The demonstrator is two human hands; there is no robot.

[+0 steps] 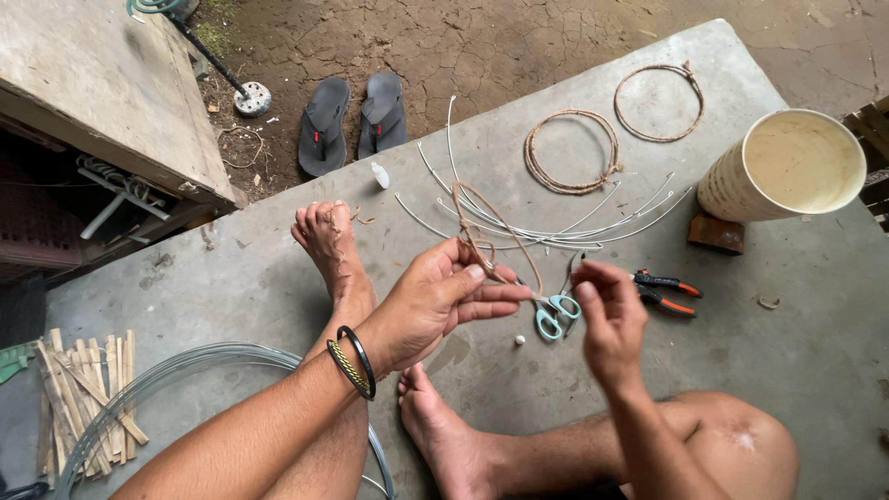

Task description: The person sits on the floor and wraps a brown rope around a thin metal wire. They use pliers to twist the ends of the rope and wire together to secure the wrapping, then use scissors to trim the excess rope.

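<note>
Pinching a loop of brown cord (482, 227), the left hand (435, 301) closes its fingers around it — the right hand (607, 319) grips the cord's free end, fingers curled shut. Below lie scissors (554, 313), pliers (665, 291) and bent wires (546, 231) on a grey concrete slab (787, 352) — cracked dirt beyond.

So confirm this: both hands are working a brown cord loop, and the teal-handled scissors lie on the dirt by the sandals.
Not the dirt. The head view shows the scissors on the grey concrete slab, just beyond the left hand and right hand working the brown cord loop.
</note>
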